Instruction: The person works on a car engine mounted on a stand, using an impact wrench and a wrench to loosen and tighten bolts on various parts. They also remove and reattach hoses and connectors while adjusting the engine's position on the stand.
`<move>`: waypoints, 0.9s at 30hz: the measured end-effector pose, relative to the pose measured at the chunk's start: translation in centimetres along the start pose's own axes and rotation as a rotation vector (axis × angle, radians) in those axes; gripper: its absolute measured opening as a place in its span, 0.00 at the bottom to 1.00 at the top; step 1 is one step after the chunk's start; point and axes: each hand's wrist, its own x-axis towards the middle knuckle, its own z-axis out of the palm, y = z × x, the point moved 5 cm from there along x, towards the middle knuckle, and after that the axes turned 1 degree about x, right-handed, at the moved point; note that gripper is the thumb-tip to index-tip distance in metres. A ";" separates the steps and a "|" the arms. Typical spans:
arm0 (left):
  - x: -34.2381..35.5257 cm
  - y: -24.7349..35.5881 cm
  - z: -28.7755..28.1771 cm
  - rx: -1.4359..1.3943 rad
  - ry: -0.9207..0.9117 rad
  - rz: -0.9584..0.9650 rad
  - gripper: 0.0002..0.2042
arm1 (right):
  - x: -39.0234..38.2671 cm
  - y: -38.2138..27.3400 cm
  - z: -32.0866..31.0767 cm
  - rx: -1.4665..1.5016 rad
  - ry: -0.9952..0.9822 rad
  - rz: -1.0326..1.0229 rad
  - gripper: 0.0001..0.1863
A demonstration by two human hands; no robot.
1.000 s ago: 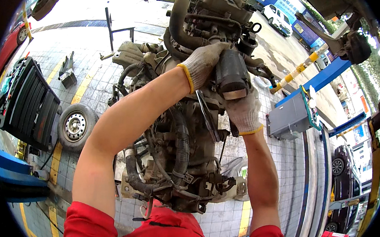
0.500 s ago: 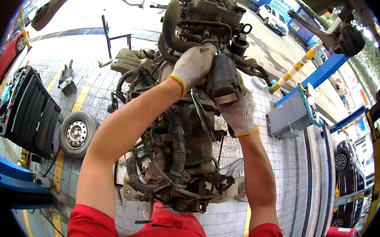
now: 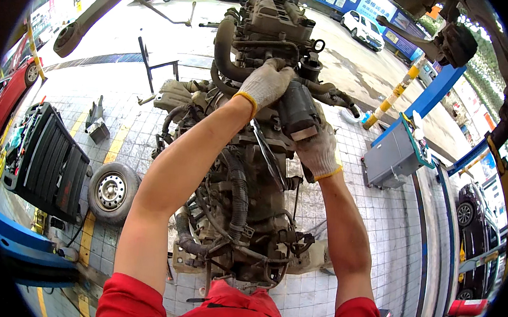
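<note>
A greasy engine and gearbox assembly (image 3: 262, 203) stretches away in front of me, with hoses and wiring on it. Gripped in my right hand (image 3: 320, 152), in a white knit glove, is a black impact wrench (image 3: 298, 110); its rear faces me and its nose points into the far part of the engine. My left hand (image 3: 267, 84), gloved too, lies beside the wrench's nose, near a thick curved hose (image 3: 225, 47). Its fingers curl inward; what they hold is hidden. A thin, dark, shiny long piece (image 3: 268, 155) leans on the engine below the wrench.
At left are a black tool cart (image 3: 51, 159), a wheel (image 3: 113, 191) and a small grey box (image 3: 97, 130). A grey cabinet (image 3: 393, 153) stands at right, by a blue lift post (image 3: 432, 100). Dark vehicle suspension parts (image 3: 453, 46) hang overhead. Parked cars stand around.
The view has shifted, so the surroundings sit lower and slightly to the right. My left fingers have drawn back a little from the wrench's nose; my right hand keeps its grip.
</note>
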 end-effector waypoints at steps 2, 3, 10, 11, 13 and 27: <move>-0.5 0.2 0.4 -0.102 -0.044 -0.059 0.30 | 0.3 -0.3 -0.2 -0.008 0.000 -0.028 0.45; -2.5 2.1 0.7 -0.185 -0.090 -0.113 0.30 | 0.0 0.5 -0.3 -0.010 -0.026 0.008 0.44; -2.4 2.5 -0.9 -0.378 -0.101 -0.202 0.24 | 2.5 -1.0 -0.7 0.001 -0.211 0.190 0.43; -2.3 2.2 -1.5 -0.220 -0.072 -0.134 0.24 | 2.5 -1.2 -0.9 0.007 -0.209 0.183 0.43; -2.9 2.7 -2.0 -0.069 -0.050 -0.062 0.23 | 1.3 -0.4 -1.2 0.060 -0.214 0.223 0.46; -2.1 5.5 -1.5 1.122 0.150 0.399 0.20 | -3.0 -0.3 -1.0 0.045 -0.212 0.123 0.54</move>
